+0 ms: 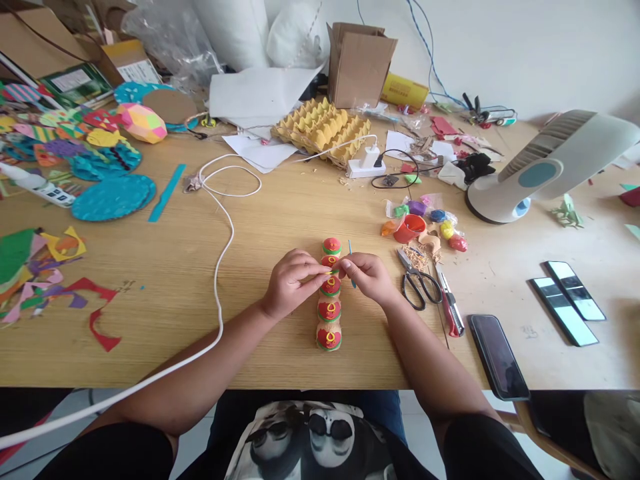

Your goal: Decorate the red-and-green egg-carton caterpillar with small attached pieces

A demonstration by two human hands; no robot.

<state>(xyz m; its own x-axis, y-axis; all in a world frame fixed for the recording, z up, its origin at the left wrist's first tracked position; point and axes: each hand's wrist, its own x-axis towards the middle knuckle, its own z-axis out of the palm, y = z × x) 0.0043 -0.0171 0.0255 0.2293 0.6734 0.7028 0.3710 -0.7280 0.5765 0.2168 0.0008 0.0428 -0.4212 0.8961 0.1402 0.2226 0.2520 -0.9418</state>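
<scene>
Upright in front of me runs a row of several rounded figures [329, 312], tan with red and green clay and small yellow loops. Above the upper part of this row my left hand [295, 283] and my right hand [367, 277] meet, fingertips pinched close together. Between them shows a tiny yellow-green bit of clay [332, 271]. Its exact shape is too small to make out. A thin blue stick tool [351, 248] lies by the right hand, partly hidden behind the fingers; whether the hand touches it I cannot tell.
Right of my hands lie black-handled scissors [421, 283], a utility knife [451, 303], a red cup [410, 228] with clay lumps around it, and a phone [497, 357]. A white fan [540, 167] stands behind. A white cable [220, 287] crosses the left side near paper scraps [100, 300].
</scene>
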